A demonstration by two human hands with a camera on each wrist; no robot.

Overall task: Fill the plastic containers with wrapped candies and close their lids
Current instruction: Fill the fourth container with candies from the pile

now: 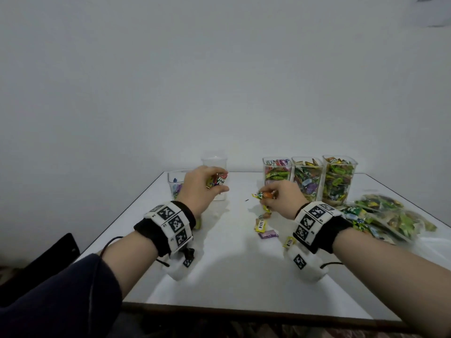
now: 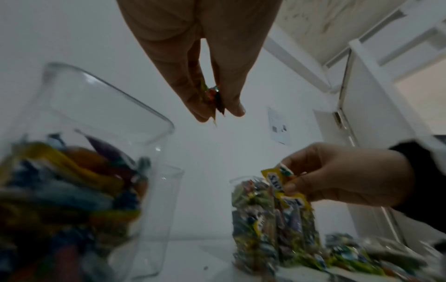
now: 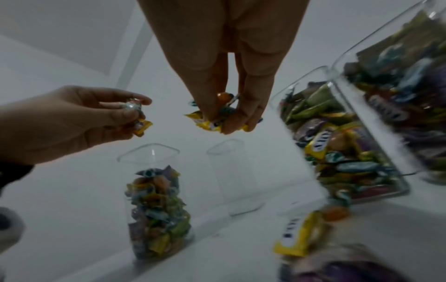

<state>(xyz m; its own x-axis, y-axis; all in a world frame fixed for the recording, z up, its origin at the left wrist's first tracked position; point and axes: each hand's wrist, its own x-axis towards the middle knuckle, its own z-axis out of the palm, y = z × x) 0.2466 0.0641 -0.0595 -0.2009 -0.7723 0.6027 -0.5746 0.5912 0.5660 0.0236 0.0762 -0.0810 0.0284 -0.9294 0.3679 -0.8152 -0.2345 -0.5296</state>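
My left hand (image 1: 218, 185) pinches a few wrapped candies (image 2: 213, 99) in front of an empty clear container (image 1: 214, 163). Left of it stands a partly filled container (image 1: 173, 185), seen close in the left wrist view (image 2: 72, 171). My right hand (image 1: 266, 197) grips a bunch of yellow and orange candies (image 3: 217, 118) above the table, in front of three full containers (image 1: 307, 178). In the right wrist view the partly filled container (image 3: 156, 209) and the empty container (image 3: 231, 177) stand below both hands.
Loose candies (image 1: 262, 226) lie on the white table (image 1: 219, 276) under my right wrist. Clear bags of candies (image 1: 395, 215) are heaped at the right edge. A dark object (image 1: 56, 252) sits beyond the table's left edge. The wall is close behind the containers.
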